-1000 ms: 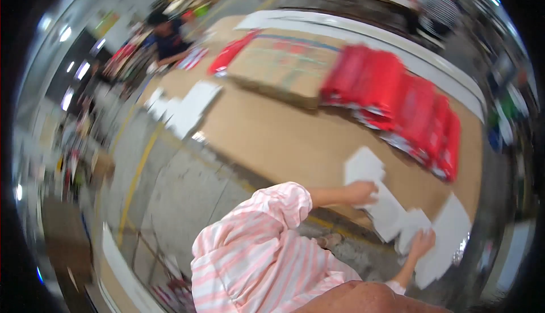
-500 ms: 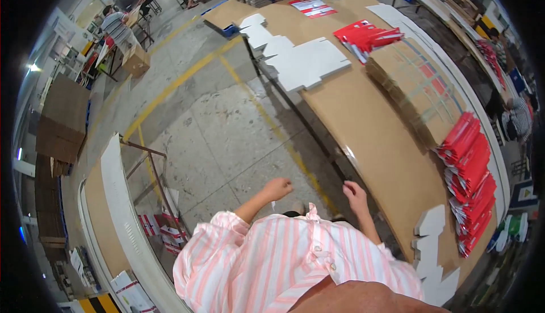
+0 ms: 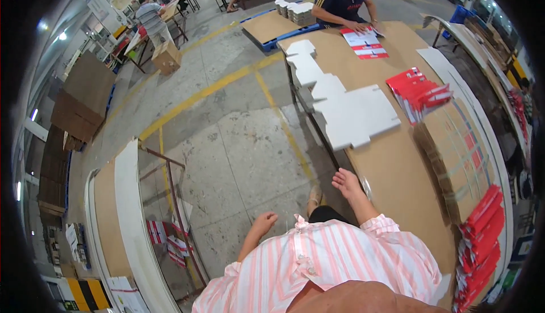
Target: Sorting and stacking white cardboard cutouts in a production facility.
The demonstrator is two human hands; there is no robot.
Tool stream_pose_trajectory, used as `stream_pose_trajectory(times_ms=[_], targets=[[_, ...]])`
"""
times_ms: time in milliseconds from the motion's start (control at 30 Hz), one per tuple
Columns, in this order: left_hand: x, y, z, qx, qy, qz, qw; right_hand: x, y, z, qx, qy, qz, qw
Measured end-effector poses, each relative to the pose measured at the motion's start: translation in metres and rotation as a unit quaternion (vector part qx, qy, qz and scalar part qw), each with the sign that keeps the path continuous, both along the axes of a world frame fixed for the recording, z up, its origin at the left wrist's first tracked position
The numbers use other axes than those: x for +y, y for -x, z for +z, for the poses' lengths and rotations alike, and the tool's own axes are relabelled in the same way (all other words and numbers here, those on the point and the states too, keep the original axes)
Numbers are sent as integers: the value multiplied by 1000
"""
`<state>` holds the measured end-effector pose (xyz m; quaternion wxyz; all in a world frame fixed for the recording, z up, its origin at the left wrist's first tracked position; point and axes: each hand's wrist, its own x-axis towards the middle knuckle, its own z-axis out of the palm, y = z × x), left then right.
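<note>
The right hand (image 3: 346, 181) rests open, empty, on the edge of the long brown cardboard-covered desk (image 3: 392, 171); the left hand (image 3: 264, 222) hangs loosely curled, holding nothing. The overhanging flat white die-cut carton blanks (image 3: 355, 117) (well ahead) could slide floorward if bumped.

Both forearms come up from the lower edge out of pink-and-white striped sleeves. The left hand (image 3: 263, 221) hangs free over the floor, fingers curled loosely inward, holding nothing. The right hand (image 3: 346, 181) reaches further forward, palm down and fingers spread a little (empty too), at the near left edge of the table.
</note>
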<state>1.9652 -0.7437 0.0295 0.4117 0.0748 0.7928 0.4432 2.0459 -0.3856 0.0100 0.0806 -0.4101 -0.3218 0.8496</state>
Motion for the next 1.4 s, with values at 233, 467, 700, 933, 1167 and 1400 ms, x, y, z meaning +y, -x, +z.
stream_pose_trajectory(times_ms=[233, 467, 700, 933, 1167, 1400], targets=[[102, 115, 44, 124, 36, -111, 985, 54, 108, -38, -54, 156, -209, 964], [175, 250, 28, 220, 35, -143, 964, 61, 103, -24, -9, 232, -125, 964], [300, 437, 11, 76, -82, -42, 993, 55, 82, -18, -107, 267, -187, 939], [422, 677, -37, 12, -161, 13, 987, 6, 97, 27, -141, 34, -337, 930], [529, 660, -5, -90, -103, -185, 973, -29, 128, 23, -217, -135, -661, 705], [530, 658, -21, -114, -106, -171, 973, -22, 154, 41, -253, -118, -674, 684]])
